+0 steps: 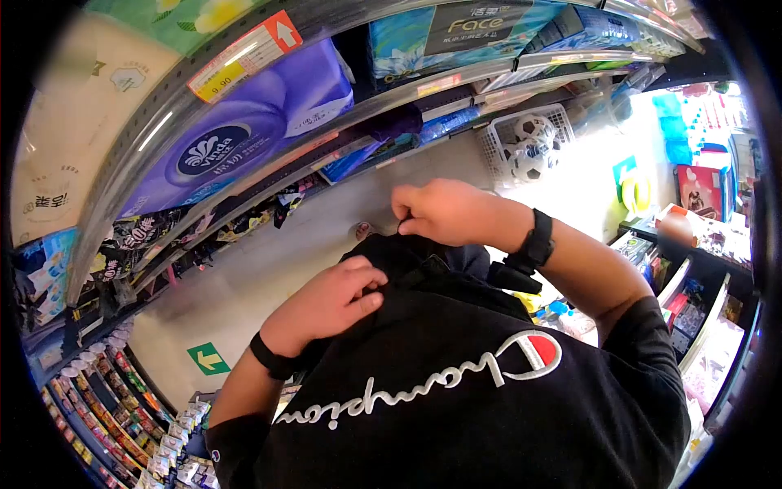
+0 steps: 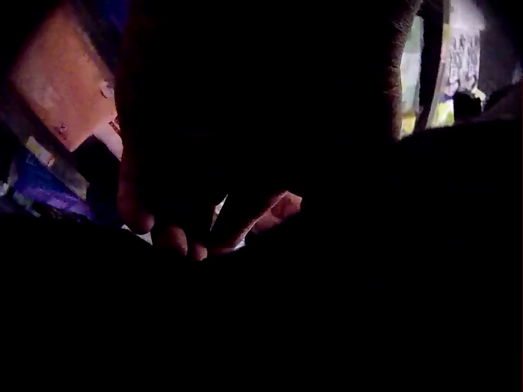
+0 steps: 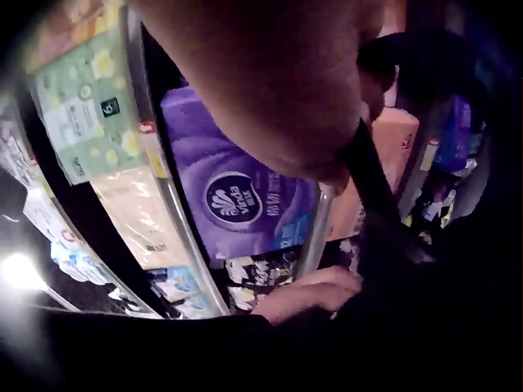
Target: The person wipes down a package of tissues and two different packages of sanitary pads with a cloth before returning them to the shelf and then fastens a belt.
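In the head view, the left hand (image 1: 326, 301) is at black cloth (image 1: 415, 273) in front of the chest, fingers bent and thumb close to them, with the cloth between. Farther forward and to the right, the right hand (image 1: 448, 213) pinches a piece of the same black material between thumb and curled fingers. A narrow black strap (image 3: 372, 167) hangs from the right hand (image 3: 278, 90) in the right wrist view, with the left hand (image 3: 310, 296) lower down at the cloth. The left wrist view is very dark; fingertips (image 2: 173, 240) of the left hand meet dark cloth.
Shelves along the left and top hold purple tissue packs (image 1: 236, 134) and a blue tissue pack (image 1: 456, 37). A white basket (image 1: 497, 155) of balls stands on the floor ahead. Display racks (image 1: 709, 285) stand at the right, snack racks (image 1: 106, 407) at lower left.
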